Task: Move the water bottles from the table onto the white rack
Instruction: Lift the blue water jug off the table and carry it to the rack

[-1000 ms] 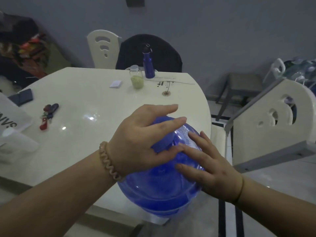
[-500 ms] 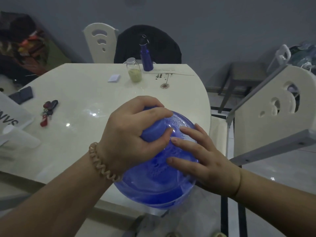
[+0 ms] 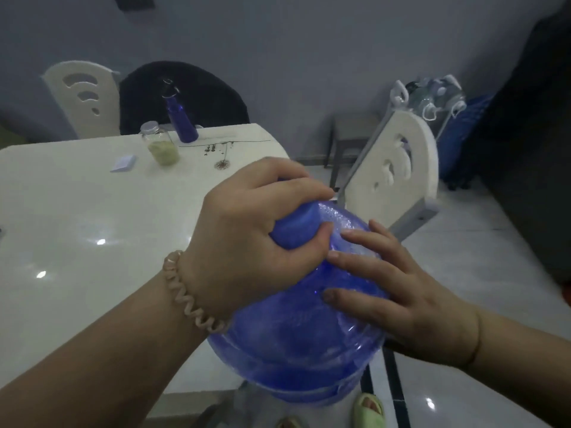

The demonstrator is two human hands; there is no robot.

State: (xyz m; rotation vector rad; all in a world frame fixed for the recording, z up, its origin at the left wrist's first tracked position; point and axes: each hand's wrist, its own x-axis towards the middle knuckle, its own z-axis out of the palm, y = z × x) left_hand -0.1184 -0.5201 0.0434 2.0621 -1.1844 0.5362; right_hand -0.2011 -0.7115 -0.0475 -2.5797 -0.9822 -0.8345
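A large blue water bottle (image 3: pixel 296 344) stands at the near right corner of the white table (image 3: pixel 77 230), its body overhanging the corner. My left hand (image 3: pixel 247 239) is wrapped around its blue capped neck. My right hand (image 3: pixel 389 291) lies flat on the bottle's shoulder, fingers spread. The white rack (image 3: pixel 432 100) stands by the far wall on the right and holds clear bottles with white handles.
A small blue metal bottle (image 3: pixel 180 118), a jar of yellow-green stuff (image 3: pixel 159 143) and a white pad (image 3: pixel 123 163) sit at the table's far side. A white chair (image 3: pixel 392 174) stands close on the right. Two more chairs are behind the table. My feet in slippers show below.
My left hand went from lying over the cap to gripping the neck. The view swung right, bringing the rack into sight, and the bottle has tilted and shifted toward the table corner.
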